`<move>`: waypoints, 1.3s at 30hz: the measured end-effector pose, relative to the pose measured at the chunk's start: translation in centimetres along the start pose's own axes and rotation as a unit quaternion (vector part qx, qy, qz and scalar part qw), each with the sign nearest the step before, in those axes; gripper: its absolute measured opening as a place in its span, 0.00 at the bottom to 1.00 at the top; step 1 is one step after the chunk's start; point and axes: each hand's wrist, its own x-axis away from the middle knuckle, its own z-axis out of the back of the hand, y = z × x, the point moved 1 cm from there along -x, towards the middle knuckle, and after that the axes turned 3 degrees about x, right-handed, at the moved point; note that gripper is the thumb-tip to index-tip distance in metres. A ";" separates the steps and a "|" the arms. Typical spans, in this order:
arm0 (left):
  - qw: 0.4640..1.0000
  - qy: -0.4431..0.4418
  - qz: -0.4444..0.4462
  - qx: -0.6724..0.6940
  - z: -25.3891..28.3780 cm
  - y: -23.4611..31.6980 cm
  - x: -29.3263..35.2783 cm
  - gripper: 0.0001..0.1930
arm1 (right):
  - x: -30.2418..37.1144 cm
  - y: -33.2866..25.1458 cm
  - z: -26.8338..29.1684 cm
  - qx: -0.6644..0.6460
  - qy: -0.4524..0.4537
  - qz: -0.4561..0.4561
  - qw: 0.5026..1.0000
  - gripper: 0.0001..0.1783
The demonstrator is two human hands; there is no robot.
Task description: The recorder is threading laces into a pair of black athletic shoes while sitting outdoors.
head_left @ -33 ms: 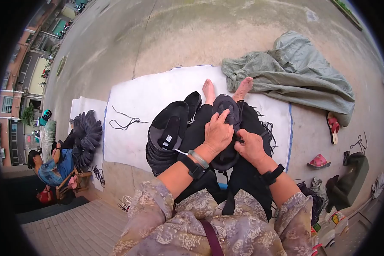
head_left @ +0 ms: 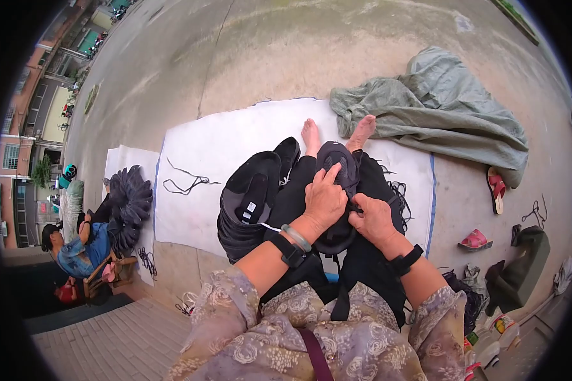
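A dark grey and black shoe upper lies on my lap between my thighs, its toe pointing away from me. My left hand rests over its left side and opening, index and middle fingers stretched forward on it, the other fingers curled against it. At its right side my right hand is closed in a pinch; what the fingertips hold is dark and too small to make out. By my left thigh stands a nested stack of black shoe uppers, with a white label inside the top one. Another black upper leans just beyond the stack.
A white sheet lies under my bare feet, with loose black laces on it. More laces lie by my right leg. Grey-green cloth and red slippers are at right. A seated person is at left beside black uppers.
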 end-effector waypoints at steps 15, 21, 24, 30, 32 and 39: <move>0.981 0.018 -0.162 -0.100 3.4 1.9 1.4 0.03 | 0.5 1.7 -0.4 0.058 0.034 0.177 0.982 0.17; 0.965 0.026 -0.022 -0.261 10.9 -8.4 8.2 0.04 | 0.6 2.9 -0.4 0.078 0.033 0.186 0.979 0.19; 0.910 -0.011 0.212 -0.357 16.0 -16.3 13.3 0.07 | 0.8 2.9 -0.7 0.054 0.040 0.175 0.982 0.17; 0.817 -0.097 0.420 -0.382 18.0 -21.1 17.2 0.09 | -0.2 2.3 -0.2 -0.106 0.063 0.063 0.990 0.14; 0.886 -0.068 0.302 -0.344 14.4 -18.9 15.1 0.09 | -0.6 1.7 -0.3 -0.156 0.115 -0.016 0.981 0.14; 0.997 0.059 -0.045 -0.036 5.4 -7.0 4.4 0.08 | -2.7 -0.3 -0.7 0.115 0.134 0.230 0.957 0.16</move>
